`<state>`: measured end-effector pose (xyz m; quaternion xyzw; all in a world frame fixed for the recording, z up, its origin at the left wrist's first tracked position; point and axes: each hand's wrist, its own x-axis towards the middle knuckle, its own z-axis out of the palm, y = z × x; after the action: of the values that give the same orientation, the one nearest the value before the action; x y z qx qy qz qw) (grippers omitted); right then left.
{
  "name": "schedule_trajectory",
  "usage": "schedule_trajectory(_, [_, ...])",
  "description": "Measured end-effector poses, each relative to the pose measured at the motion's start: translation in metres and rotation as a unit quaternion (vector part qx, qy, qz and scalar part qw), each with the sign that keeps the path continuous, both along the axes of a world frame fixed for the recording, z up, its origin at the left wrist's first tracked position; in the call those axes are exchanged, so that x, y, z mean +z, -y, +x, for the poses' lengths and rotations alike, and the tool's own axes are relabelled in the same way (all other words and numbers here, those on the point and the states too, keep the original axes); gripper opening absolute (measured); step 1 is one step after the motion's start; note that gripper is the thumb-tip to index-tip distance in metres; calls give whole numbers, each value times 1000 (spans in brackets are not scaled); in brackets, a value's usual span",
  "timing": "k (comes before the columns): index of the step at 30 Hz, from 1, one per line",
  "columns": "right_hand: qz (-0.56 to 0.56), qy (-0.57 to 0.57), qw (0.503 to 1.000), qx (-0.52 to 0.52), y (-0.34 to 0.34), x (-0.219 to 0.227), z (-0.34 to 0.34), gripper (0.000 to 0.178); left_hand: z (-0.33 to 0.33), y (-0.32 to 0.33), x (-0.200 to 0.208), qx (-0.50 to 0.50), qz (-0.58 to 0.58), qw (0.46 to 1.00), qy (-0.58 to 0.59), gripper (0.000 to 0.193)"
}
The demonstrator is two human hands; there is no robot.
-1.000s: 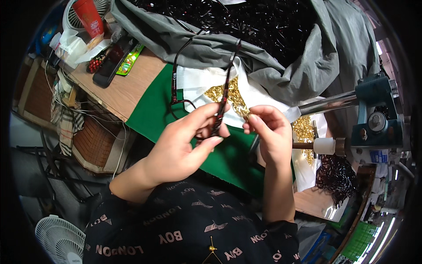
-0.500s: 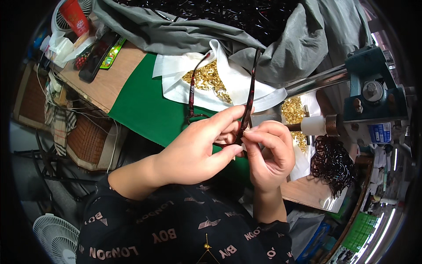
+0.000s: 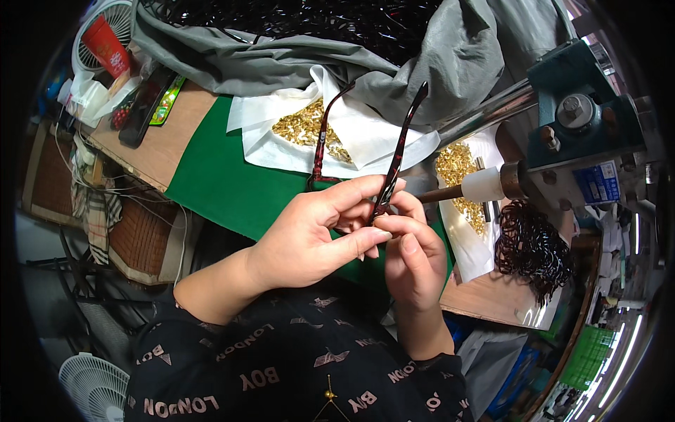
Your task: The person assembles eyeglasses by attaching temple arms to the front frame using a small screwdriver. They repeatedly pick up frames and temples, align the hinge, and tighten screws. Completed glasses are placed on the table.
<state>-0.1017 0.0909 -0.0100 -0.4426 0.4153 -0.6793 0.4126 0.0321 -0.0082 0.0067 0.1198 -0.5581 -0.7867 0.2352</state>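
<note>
A dark red-and-black eyeglass frame [image 3: 399, 151] is held over the green mat [image 3: 211, 172], its two temples pointing away from me. My left hand [image 3: 299, 235] is closed around the frame front, thumb and fingers near the hinge corner of the right temple. At that same corner the bent fingers of my right hand [image 3: 417, 264] pinch the frame. Whether they also hold a small part is hidden. Beyond the frame, small gold-coloured metal pieces [image 3: 302, 133] lie on a white cloth-like sheet [image 3: 256, 148].
On the right stands a dark green machine [image 3: 587, 105], its rod with a white sleeve [image 3: 483, 185] reaching toward my hands. More gold pieces [image 3: 457, 165] and a heap of dark glossy parts [image 3: 531, 243] lie beneath. Grey fabric [image 3: 302, 60] borders the far side.
My right hand has turned and shifted slightly left, its fingertips closer against the hinge corner. The frame has tilted a little, its temples leaning further right. The whole view has shifted slightly.
</note>
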Motion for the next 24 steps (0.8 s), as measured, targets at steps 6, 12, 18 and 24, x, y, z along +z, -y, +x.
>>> schedule_trajectory(6, [-25,86,996,5,-2,4,-4,30,-5,-2,1,-5,24,999,-41,41])
schedule_trajectory(12, [77,-92,991,-59,-16,13,-9,27,-5,-7,19,-9,51,998,-38,46])
schedule_trajectory(18, [70,-162,983,-59,-26,18,-18,14,-7,-8,32,-67,96,992,-45,49])
schedule_trajectory(24, [7,-201,975,-93,-26,12,-19,8,-10,-14,35,-52,108,992,-41,49])
